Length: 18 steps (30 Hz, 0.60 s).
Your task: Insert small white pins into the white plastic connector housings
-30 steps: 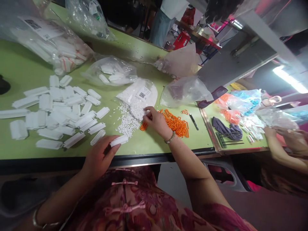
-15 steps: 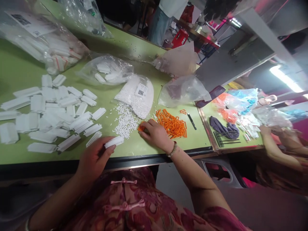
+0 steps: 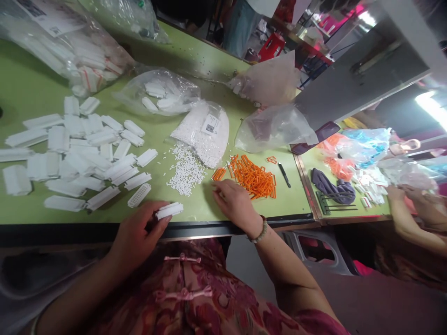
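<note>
My left hand holds a white plastic piece between thumb and fingers at the table's front edge. My right hand is over the green table, its fingers curled downward; whether anything is between the fingertips is hidden. Just beyond those fingers lies a small group of orange clips, apart from the larger orange pile to the right. Small white pegs are spread in front of a clear bag of white pegs. A white piece with rows of holes lies beyond my left hand.
Many white pieces cover the left of the table, with large plastic bags behind. A black cutter lies right of the orange pile. Another person's hands work at the far right, near a purple cloth.
My right hand has drawn back toward me, off the small orange group, which now shows fully. My left hand still holds the white piece. The whole view has shifted slightly.
</note>
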Each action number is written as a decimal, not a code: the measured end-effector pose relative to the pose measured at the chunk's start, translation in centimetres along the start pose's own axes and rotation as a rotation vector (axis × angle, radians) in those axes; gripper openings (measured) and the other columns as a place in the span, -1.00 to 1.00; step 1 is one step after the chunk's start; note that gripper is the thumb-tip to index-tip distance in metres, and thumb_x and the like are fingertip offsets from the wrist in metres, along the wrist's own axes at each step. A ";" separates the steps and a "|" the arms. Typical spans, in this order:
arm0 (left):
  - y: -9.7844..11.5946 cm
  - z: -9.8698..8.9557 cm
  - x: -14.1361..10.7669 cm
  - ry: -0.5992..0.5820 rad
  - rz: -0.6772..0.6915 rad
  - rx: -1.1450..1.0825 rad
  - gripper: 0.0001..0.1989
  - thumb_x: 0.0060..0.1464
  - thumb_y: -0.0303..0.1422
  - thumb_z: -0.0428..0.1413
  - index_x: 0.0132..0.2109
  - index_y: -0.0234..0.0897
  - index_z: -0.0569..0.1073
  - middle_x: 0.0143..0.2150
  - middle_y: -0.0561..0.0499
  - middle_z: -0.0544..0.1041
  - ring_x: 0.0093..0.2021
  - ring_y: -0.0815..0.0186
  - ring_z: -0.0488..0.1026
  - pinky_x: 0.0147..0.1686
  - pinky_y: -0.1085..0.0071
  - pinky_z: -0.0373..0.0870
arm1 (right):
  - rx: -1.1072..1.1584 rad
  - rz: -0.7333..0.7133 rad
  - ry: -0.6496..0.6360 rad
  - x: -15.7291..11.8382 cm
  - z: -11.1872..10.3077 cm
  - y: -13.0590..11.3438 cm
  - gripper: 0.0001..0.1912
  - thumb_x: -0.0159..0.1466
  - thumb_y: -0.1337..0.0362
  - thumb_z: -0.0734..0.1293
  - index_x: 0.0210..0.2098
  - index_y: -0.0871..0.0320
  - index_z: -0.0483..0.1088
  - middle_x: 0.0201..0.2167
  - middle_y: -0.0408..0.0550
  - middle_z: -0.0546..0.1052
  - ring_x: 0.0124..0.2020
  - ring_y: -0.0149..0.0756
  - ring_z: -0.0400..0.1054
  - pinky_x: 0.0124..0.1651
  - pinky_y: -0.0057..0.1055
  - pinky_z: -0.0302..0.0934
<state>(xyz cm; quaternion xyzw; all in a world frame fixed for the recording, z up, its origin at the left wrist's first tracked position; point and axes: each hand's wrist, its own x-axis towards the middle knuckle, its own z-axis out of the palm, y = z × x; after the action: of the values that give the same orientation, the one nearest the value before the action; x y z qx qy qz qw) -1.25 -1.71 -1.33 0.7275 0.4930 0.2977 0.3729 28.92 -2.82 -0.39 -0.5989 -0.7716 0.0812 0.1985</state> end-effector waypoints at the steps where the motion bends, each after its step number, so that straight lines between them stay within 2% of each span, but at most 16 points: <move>1: 0.0 0.0 0.1 0.009 0.004 0.000 -0.66 0.31 -0.05 0.13 -0.02 -0.16 0.63 -0.14 -0.06 0.74 -0.27 0.17 0.66 -0.22 0.35 0.62 | 0.059 -0.055 -0.044 0.4 0.5 -0.9 -0.75 0.54 0.29 0.28 0.06 0.14 0.59 -0.18 0.07 0.65 -0.17 -0.20 0.52 -0.07 -0.31 0.38; 3: 0.1 0.1 0.2 0.038 0.012 -0.004 -0.68 0.32 -0.07 0.13 -0.02 -0.15 0.62 -0.11 -0.06 0.74 -0.19 0.15 0.67 -0.12 0.33 0.63 | 0.116 -0.104 -0.117 1.3 1.4 -2.3 -0.76 0.55 0.30 0.28 0.02 0.15 0.59 -0.14 0.08 0.66 -0.12 -0.19 0.53 -0.02 -0.29 0.40; 5: 0.1 0.1 0.3 0.064 0.013 -0.009 -0.69 0.32 -0.07 0.13 -0.03 -0.15 0.62 -0.09 -0.06 0.73 -0.15 0.14 0.67 -0.08 0.32 0.63 | 0.100 -0.092 -0.176 2.3 2.2 -3.2 -0.79 0.54 0.30 0.29 -0.01 0.16 0.59 -0.13 0.09 0.65 -0.12 -0.19 0.52 -0.04 -0.29 0.38; 10: 0.3 -0.3 0.4 0.068 -0.026 -0.040 -0.69 0.30 -0.05 0.15 -0.06 -0.15 0.62 -0.10 -0.04 0.74 -0.17 0.15 0.66 -0.11 0.31 0.63 | 0.042 -0.014 -0.283 3.9 2.3 -3.7 -0.84 0.50 0.36 0.32 -0.14 0.16 0.57 -0.17 0.05 0.62 -0.18 -0.25 0.47 -0.11 -0.35 0.30; 14: 0.4 -0.5 0.3 0.047 -0.064 -0.081 -0.69 0.28 -0.06 0.16 -0.05 -0.15 0.63 -0.08 -0.05 0.74 -0.15 0.13 0.67 -0.06 0.28 0.62 | 0.045 0.059 -0.298 3.8 1.4 -3.3 -0.86 0.43 0.39 0.32 -0.19 0.15 0.55 -0.23 0.01 0.60 -0.24 -0.26 0.44 -0.16 -0.35 0.26; 18: 0.5 -0.6 0.2 0.045 -0.093 -0.115 -0.68 0.27 -0.06 0.17 -0.04 -0.16 0.63 -0.06 -0.06 0.74 -0.16 0.13 0.67 -0.05 0.27 0.61 | 0.077 0.085 -0.265 3.2 1.0 -3.2 -0.87 0.39 0.38 0.36 -0.11 0.17 0.56 -0.22 0.02 0.60 -0.25 -0.28 0.44 -0.15 -0.35 0.27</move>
<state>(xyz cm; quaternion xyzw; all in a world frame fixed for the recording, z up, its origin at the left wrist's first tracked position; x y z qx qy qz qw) -1.35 -1.47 -0.55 0.6744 0.5165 0.3241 0.4164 25.03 -0.54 0.52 -0.6069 -0.7614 0.1971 0.1142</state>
